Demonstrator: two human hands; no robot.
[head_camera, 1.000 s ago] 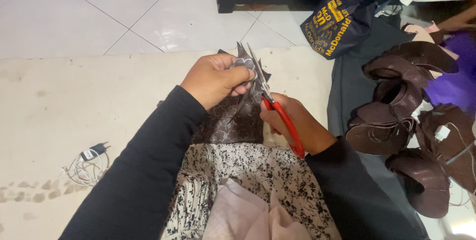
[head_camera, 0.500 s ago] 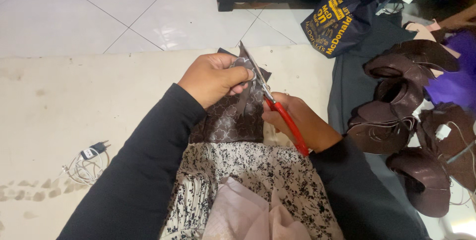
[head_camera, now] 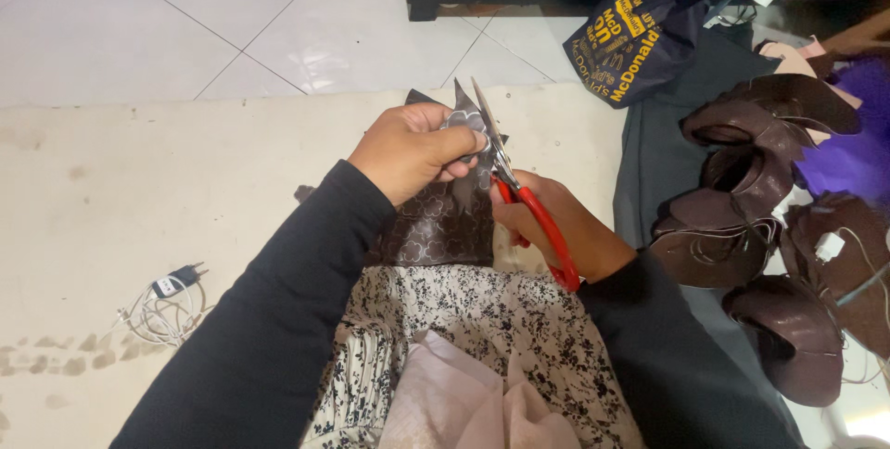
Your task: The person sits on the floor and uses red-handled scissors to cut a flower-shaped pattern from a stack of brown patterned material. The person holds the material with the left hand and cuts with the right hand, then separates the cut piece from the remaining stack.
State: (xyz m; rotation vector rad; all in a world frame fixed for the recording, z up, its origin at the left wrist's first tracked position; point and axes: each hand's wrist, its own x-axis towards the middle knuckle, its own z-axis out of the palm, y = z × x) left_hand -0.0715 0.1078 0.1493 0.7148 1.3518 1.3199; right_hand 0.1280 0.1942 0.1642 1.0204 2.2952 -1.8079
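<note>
Since a second ago we have tipped the scissors (head_camera: 519, 194) slightly leftward along the dark brown patterned sheet (head_camera: 436, 227). Our left hand (head_camera: 413, 148) pinches its top edge at frame centre; our right hand (head_camera: 556, 227) is closed through the red handles. The sheet looks glossy, embossed with floral outlines, its top cut into points.
</note>
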